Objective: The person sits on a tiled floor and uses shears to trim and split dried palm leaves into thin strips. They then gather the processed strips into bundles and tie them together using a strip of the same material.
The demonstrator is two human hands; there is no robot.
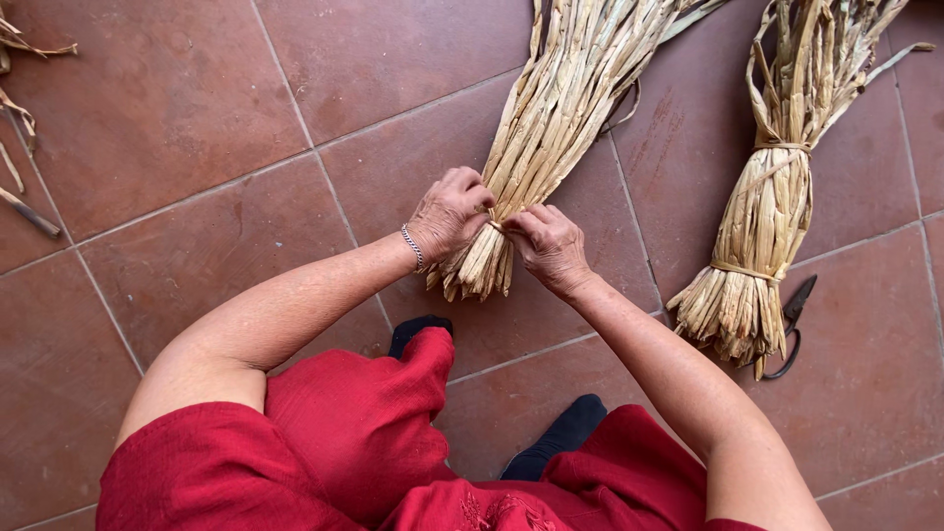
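A bundle of dried, straw-coloured reed leaves (560, 98) lies on the tiled floor (197, 147), its cut ends pointing toward me. My left hand (450, 214) grips the bundle's lower part from the left, a thin bracelet on its wrist. My right hand (549, 246) closes on the same spot from the right, fingers pinching a thin strip wound around the bundle. Both hands meet near the cut ends.
A second reed bundle (772, 206), tied with bands in two places, lies to the right. Black scissors (792, 329) rest partly under its cut ends. Loose dried leaves (15, 118) lie at the far left. My red skirt (364, 442) and dark socks (560, 433) show below.
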